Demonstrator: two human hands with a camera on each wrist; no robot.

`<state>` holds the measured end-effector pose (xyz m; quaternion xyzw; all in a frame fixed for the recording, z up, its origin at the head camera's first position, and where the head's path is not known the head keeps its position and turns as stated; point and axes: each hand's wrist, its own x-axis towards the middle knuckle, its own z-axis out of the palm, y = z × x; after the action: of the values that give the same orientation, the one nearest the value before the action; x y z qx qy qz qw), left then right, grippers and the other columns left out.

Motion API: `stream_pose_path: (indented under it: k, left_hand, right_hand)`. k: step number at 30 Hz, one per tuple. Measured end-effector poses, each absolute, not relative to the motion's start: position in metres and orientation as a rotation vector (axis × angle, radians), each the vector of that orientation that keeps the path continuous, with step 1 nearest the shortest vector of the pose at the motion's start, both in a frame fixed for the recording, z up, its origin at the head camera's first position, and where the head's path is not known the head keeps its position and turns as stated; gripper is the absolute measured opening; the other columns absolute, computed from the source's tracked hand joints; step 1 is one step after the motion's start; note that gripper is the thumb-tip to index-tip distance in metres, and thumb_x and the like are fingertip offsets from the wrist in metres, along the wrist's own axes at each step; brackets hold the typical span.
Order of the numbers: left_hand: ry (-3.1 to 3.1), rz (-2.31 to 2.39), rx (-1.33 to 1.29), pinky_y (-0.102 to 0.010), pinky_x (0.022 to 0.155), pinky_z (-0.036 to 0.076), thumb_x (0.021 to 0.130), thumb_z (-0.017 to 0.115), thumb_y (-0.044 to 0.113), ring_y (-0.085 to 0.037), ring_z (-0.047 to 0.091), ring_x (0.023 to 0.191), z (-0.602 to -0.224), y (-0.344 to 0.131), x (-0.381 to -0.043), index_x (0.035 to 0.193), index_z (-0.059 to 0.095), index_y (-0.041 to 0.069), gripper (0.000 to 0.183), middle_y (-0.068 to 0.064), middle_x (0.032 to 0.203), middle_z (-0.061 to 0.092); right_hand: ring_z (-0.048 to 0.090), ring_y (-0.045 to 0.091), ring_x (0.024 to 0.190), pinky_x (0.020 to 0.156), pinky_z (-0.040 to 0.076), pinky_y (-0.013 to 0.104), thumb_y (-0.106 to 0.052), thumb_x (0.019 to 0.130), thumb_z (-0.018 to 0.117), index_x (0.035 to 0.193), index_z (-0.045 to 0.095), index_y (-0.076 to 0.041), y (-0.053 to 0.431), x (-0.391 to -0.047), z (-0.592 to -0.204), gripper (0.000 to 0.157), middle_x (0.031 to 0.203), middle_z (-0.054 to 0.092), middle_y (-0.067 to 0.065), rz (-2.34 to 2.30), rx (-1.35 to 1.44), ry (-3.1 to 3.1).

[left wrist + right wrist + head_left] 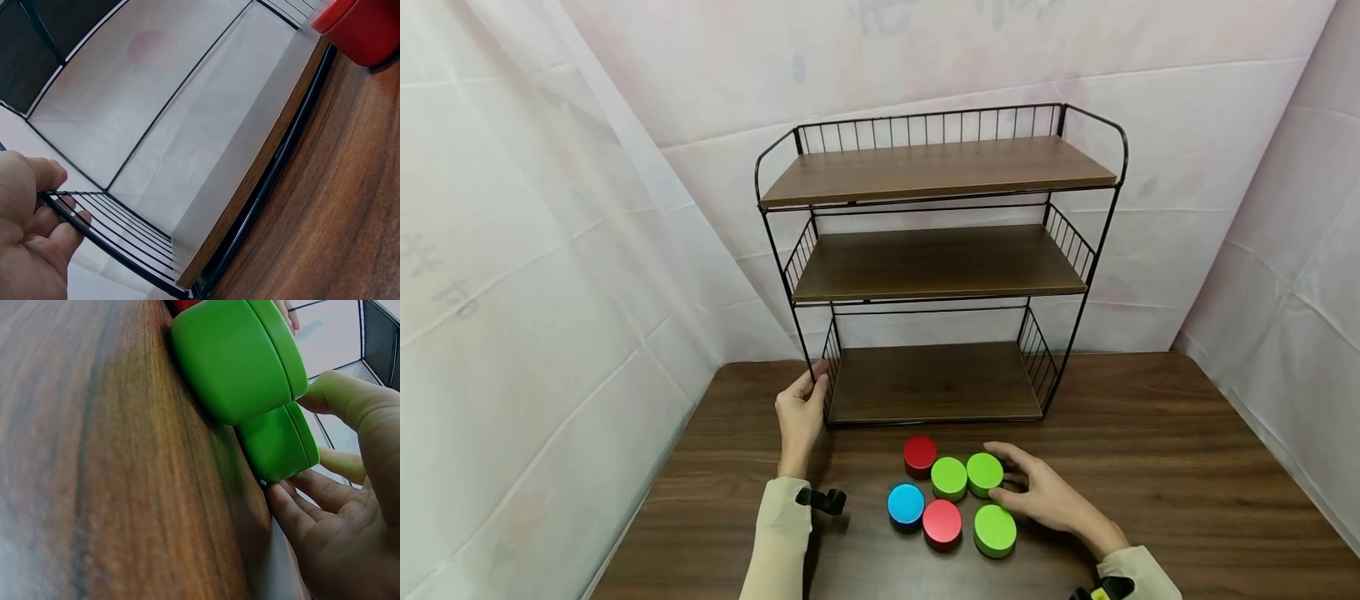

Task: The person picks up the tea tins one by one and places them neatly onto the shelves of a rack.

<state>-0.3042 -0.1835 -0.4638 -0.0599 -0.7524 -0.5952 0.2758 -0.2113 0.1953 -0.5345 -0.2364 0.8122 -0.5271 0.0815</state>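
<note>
With fingers and thumb, my left hand [801,408] grips the wire side of a three-tier shelf rack [936,421] near its lower front left; the left wrist view shows the fingers [69,234] round the black wire. My right hand [1045,492] is curved round the right side of a green lidded jar [985,473], thumb on the near side and fingers on the far side, the jar standing on the table. Beside it are another green jar [949,477] and a nearer green jar [995,530], which partly hides the held one in the right wrist view.
A dark red jar [920,455], a blue jar [906,505] and a lighter red jar [942,522] stand close by on the wooden table [715,517]. The rack has brown boards, with the top shelf [936,171] highest. White cloth [587,275] hangs behind and at both sides.
</note>
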Motion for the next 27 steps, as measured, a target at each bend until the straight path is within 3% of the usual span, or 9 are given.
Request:
stream_pose_path:
  k: [4, 13, 27]
  left_hand:
    - [-2.016, -1.609, -0.166, -0.005, 0.087, 0.050, 0.100, 0.065, -0.001, -0.038, 0.067, 0.118, -0.4635, -0.1831, -0.3028, 0.125, 0.070, -0.007, 0.027, -0.023, 0.123, 0.072]
    - [-2.054, -1.580, -0.166, -0.005, 0.086, 0.050, 0.101, 0.062, -0.001, -0.040, 0.068, 0.117, -0.4586, -0.1817, -0.3003, 0.128, 0.069, -0.007, 0.028, -0.023, 0.127, 0.070]
    - [-2.051, -1.568, -0.173, -0.004, 0.085, 0.049, 0.101, 0.062, -0.001, -0.038, 0.067, 0.119, -0.4575, -0.1823, -0.3014, 0.127, 0.069, -0.008, 0.028, -0.023, 0.126, 0.071]
  right_hand:
    - [0.060, 0.022, 0.128, 0.102, 0.053, 0.027, -0.023, 0.099, 0.072, 0.154, 0.041, 0.000, 0.1953, -0.2112, -0.5350, 0.067, 0.152, 0.049, 0.024, -1.583, -0.697, 2.420]
    - [0.061, 0.036, 0.128, 0.099, 0.055, 0.029, -0.026, 0.099, 0.071, 0.151, 0.045, 0.000, 0.1931, -0.2094, -0.5334, 0.064, 0.148, 0.053, 0.023, -1.583, -0.650, 2.423]
    - [0.064, 0.027, 0.125, 0.097, 0.056, 0.027, -0.025, 0.099, 0.071, 0.149, 0.048, -0.002, 0.1922, -0.2085, -0.5310, 0.060, 0.147, 0.055, 0.022, -1.578, -0.635, 2.435]
